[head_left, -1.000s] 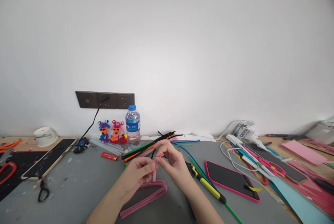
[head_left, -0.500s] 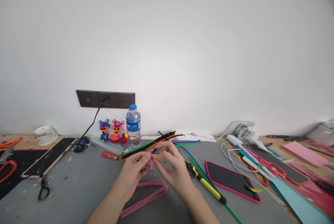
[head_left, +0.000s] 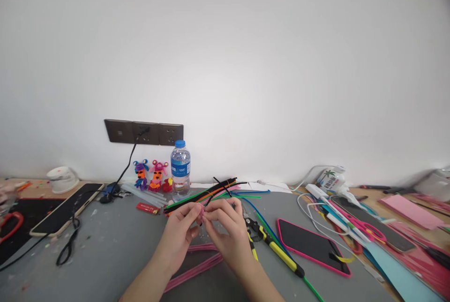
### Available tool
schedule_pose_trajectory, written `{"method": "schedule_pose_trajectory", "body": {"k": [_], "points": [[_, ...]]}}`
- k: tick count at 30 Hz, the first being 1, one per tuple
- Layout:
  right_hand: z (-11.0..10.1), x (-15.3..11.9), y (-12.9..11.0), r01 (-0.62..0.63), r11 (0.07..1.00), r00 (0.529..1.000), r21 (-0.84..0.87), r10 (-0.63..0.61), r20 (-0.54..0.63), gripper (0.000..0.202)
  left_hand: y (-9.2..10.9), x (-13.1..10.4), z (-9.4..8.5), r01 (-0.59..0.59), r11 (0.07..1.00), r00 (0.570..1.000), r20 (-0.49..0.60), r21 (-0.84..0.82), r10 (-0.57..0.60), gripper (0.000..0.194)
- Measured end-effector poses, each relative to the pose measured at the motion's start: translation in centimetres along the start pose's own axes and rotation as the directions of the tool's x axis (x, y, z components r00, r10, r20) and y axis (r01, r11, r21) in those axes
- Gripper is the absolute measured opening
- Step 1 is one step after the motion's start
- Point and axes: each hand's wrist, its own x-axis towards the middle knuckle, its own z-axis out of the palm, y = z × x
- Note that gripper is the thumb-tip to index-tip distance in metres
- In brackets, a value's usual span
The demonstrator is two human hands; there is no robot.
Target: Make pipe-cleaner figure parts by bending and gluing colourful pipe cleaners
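Pink pc [head_left: 201, 215] in hands [head_left: 177, 234] [head_left: 228, 232], rings-logo btl [head_left: 180, 170]

Small pink strip [head_left: 202, 212], partly hidden

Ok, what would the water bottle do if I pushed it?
The water bottle might tip, since it stands tall and narrow. Once down, it could roll, because its sides look round. The blue cap is on, so it probably wouldn't spill.

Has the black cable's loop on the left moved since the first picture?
Yes. The black cable's loop has shifted right and a little farther from the person, judged against the cream-edged phone.
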Motion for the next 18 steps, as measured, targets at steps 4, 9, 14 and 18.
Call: {"method": "schedule_pose_trajectory", "body": {"k": [4, 9, 14, 18], "points": [[0.0, 0.0, -0.1, -0.011, 0.999, 0.999, 0.047, 0.009, 0.032, 0.019, 0.0, 0.0, -0.1, -0.012, 1.0, 1.0, 0.016, -0.017, 0.013, 0.028], [-0.1, 0.0, -0.1, 0.014, 0.998, 0.997, 0.053, -0.018, 0.075, 0.02, 0.4, -0.2, 0.0, -0.038, 0.999, 0.998, 0.043, -0.006, 0.039, 0.029], [-0.7, 0.2, 0.4, -0.011, 0.978, 0.989, 0.208, -0.02, 0.143, 0.018, 1.0, -0.2, 0.4, -0.032, 0.999, 0.998, 0.061, 0.01, 0.032, 0.032], [-0.8, 0.1, 0.9, -0.046, 0.968, 0.985, 0.248, 0.002, 0.172, 0.015, 0.7, -0.1, 0.2, -0.022, 0.999, 0.997, 0.077, 0.024, 0.02, 0.029]]}}
